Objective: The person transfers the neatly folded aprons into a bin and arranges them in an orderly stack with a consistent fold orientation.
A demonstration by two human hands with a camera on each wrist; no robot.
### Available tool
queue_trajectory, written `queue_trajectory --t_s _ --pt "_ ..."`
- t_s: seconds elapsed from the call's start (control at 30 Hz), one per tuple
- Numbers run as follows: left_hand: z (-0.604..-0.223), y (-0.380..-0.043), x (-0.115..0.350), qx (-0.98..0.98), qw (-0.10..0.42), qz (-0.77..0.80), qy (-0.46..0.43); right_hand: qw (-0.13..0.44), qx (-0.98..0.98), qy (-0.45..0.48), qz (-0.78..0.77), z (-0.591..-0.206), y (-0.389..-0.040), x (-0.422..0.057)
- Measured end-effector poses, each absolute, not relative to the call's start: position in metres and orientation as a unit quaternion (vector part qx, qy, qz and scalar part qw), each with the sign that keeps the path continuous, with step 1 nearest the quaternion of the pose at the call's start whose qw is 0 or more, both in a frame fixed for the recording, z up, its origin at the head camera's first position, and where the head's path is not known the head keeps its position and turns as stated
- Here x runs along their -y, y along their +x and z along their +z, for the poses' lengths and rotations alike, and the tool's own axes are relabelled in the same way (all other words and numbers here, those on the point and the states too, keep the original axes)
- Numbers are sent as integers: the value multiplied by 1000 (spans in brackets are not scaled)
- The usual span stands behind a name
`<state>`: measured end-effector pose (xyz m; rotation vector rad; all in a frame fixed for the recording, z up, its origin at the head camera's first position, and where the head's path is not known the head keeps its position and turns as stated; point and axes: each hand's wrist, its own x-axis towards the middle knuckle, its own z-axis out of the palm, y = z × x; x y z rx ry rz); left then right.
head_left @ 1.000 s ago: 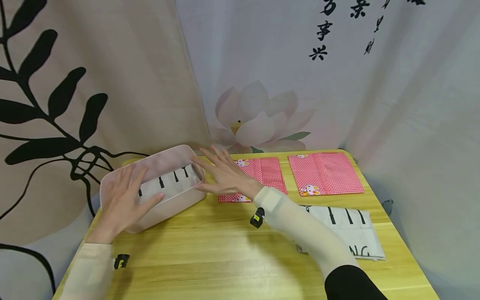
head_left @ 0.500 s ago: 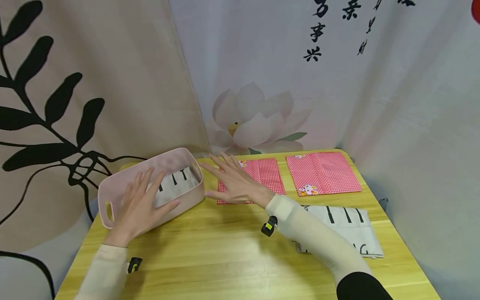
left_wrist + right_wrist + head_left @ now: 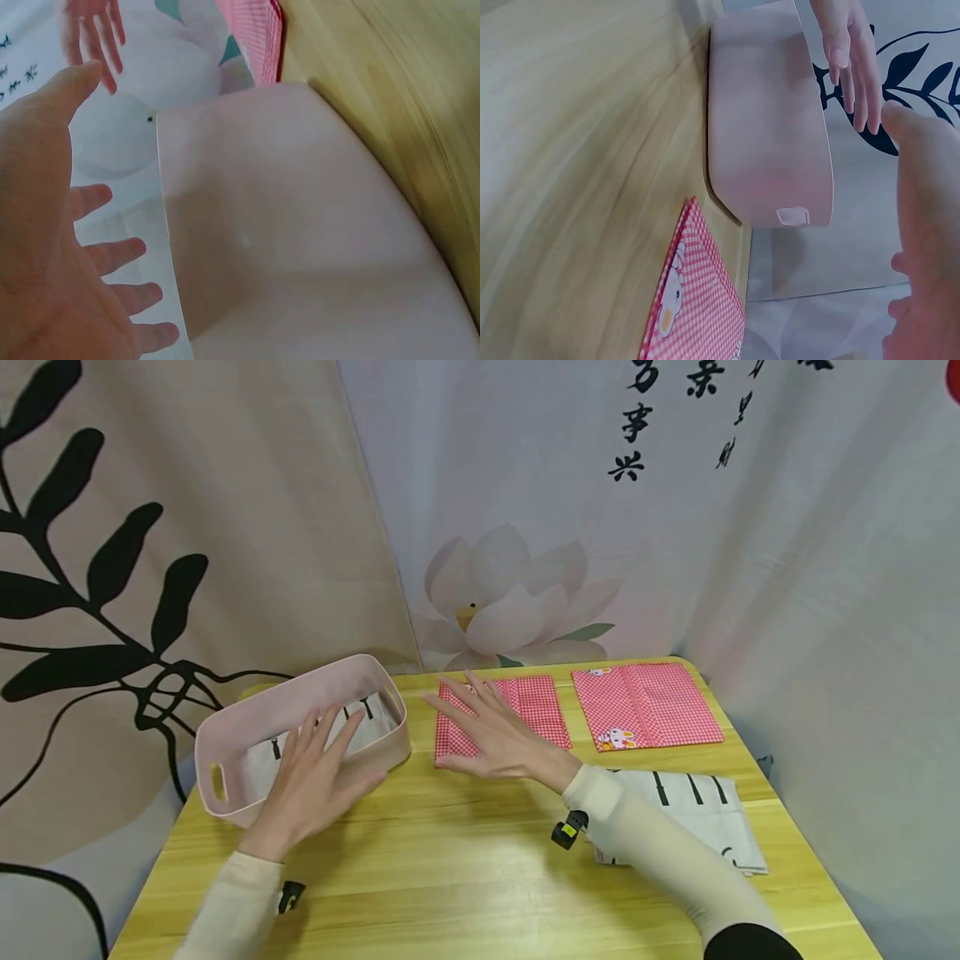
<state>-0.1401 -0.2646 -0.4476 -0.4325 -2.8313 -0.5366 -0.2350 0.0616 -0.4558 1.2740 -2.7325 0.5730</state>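
Note:
A pink plastic storage basket with handle cutouts stands at the table's back left. Folded white cloth with black marks lies inside it, partly covered by my left hand. That hand is spread over the basket's near side, and the left wrist view shows its fingers above the rim, holding nothing. My right hand hovers with fingers extended over a folded red-and-white checked cloth. Nothing is in its grasp. From the right wrist, the basket's side and the checked cloth's rabbit print are visible.
A second checked cloth with a rabbit print lies at the back right of the wooden table. Nearer the right edge is a folded white cloth, partly behind the right sleeve. Printed curtains hang behind the table.
Both hands have moved to the right, the left from over the basket's left part to its near side, the right away from the basket's end over the checked cloth.

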Motion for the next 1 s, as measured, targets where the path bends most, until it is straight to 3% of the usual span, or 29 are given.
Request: queue_trajectory --t_s 0.53,1.0 --pt "-454 -145 236 968 81 -165 -169 75 884 426 177 -467 -215 -106" --pt "-462 -149 208 963 71 -171 -195 75 900 394 172 -473 -192 -144"
